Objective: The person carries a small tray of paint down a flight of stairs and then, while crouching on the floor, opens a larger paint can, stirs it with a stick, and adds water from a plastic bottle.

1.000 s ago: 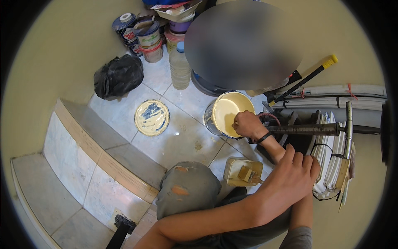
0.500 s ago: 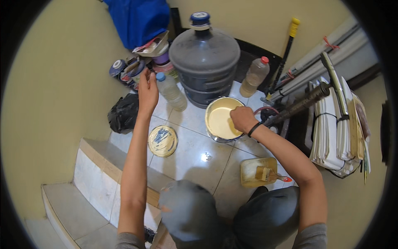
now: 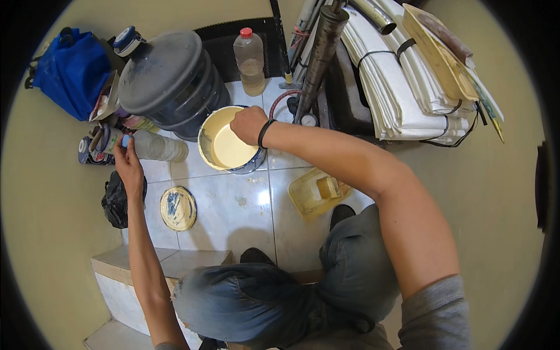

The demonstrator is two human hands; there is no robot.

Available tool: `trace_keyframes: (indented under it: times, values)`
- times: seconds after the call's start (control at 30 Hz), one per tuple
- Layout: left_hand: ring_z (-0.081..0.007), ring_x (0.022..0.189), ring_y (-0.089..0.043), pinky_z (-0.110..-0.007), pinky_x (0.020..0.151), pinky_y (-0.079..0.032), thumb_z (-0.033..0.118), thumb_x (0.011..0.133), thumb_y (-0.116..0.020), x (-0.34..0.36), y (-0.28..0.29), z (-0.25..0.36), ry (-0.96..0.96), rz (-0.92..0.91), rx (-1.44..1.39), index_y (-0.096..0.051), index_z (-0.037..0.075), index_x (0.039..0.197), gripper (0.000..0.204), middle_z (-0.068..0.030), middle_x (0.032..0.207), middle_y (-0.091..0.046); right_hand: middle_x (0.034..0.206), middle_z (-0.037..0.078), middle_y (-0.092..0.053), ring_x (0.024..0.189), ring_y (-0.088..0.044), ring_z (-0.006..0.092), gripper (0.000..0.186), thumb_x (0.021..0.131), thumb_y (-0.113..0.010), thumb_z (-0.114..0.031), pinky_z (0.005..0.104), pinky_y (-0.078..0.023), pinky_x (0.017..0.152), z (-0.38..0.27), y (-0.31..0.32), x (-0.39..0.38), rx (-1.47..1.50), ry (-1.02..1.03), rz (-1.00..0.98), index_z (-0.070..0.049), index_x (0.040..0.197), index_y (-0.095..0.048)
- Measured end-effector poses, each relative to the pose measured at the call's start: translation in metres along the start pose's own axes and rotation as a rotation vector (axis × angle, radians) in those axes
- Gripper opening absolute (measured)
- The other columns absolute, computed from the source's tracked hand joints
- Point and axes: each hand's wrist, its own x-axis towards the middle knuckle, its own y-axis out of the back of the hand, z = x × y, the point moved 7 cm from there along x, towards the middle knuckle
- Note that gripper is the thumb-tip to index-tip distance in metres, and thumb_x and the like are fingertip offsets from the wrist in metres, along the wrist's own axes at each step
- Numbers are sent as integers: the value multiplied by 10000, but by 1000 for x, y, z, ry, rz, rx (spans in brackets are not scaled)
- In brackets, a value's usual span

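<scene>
Right hand is clamped over the far rim of the open paint bucket, fingers curled together on the edge, the bucket standing on the white tiled floor just in front of the big water jug. Left hand is out at the floor's left edge, fingertips pinching the blue cap of a clear plastic bottle lying on its side. The paint-smeared lid lies flat near the step, well apart from the bucket.
</scene>
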Motion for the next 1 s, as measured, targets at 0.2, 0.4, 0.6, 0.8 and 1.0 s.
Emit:
trace_keyframes:
  times: [0.2, 0.4, 0.6, 0.8, 1.0]
  values:
    - [-155, 1115, -610, -288, 996, -460, 207, 1096, -555, -12, -14, 18, -97, -55, -177, -542, -8, 1345, 329, -139, 1263, -681, 1019, 129, -785, 970, -761, 292, 247, 922, -590, -176, 430, -600, 745, -3, 10, 1, 8, 15, -15, -116, 1012, -813]
    - [-115, 881, -578, -263, 818, -474, 206, 1041, -657, -21, -14, 18, -46, 170, -101, -561, -17, 1238, 313, -84, 1003, -673, 998, 138, -784, 965, -761, 304, 225, 913, -599, -169, 435, -601, 777, 1, 10, 3, 26, -15, -9, -111, 973, -808]
    - [-131, 764, -526, -296, 710, -457, 299, 960, -766, -26, -16, 40, -24, 351, -143, -538, -3, 1077, 395, -67, 859, -601, 953, 133, -786, 925, -768, 297, 213, 898, -611, -141, 431, -611, 744, -7, 8, 5, -13, 28, 19, -101, 977, -804]
    - [-125, 725, -502, -295, 697, -453, 355, 948, -781, -10, 3, 23, 73, 330, -63, -538, 27, 1013, 413, -38, 776, -560, 937, 119, -787, 913, -769, 288, 204, 906, -614, -158, 416, -613, 736, -17, 12, 6, -34, 52, 4, -110, 966, -803]
    - [-185, 908, -532, -341, 832, -447, 384, 1031, -652, -46, 27, 2, 131, 500, -89, -576, -21, 1089, 416, -111, 1012, -584, 986, 130, -785, 950, -763, 287, 187, 888, -641, -127, 410, -611, 770, -1, 7, 3, -4, -7, -31, -107, 986, -800]
